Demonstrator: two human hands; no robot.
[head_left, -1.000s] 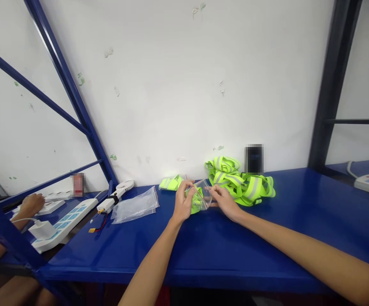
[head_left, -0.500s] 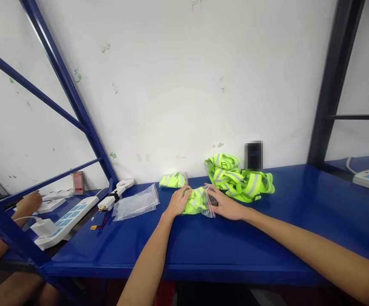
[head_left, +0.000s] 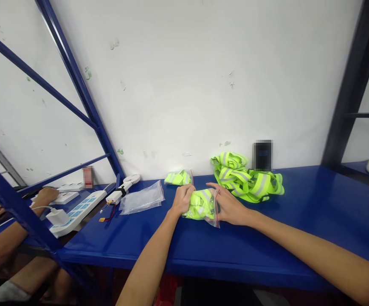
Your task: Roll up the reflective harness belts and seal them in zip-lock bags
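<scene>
My left hand point(head_left: 182, 199) is curled round the left end of a clear zip bag point(head_left: 214, 212) stuffed with a folded neon-yellow reflective vest point(head_left: 200, 205), low on the blue bench point(head_left: 235, 250). My right hand point(head_left: 229, 205) presses against the bag's right side at its red-lined mouth, fingers bent over it. A heap of loose yellow reflective vests point(head_left: 248, 180) lies just behind my right hand by the wall. A bagged vest point(head_left: 178, 178) sits behind my left hand.
A stack of clear bags point(head_left: 142, 199) lies left of my hands. Further left are a small white fan point(head_left: 123, 189), a white power strip point(head_left: 76, 212) and another person's hand point(head_left: 46, 196). A dark blurred object point(head_left: 262, 155) leans on the wall. Blue rack posts stand at both sides.
The bag was held up open between my hands; now the vest is inside it and both hands press it down near the bench. The view has shifted slightly left.
</scene>
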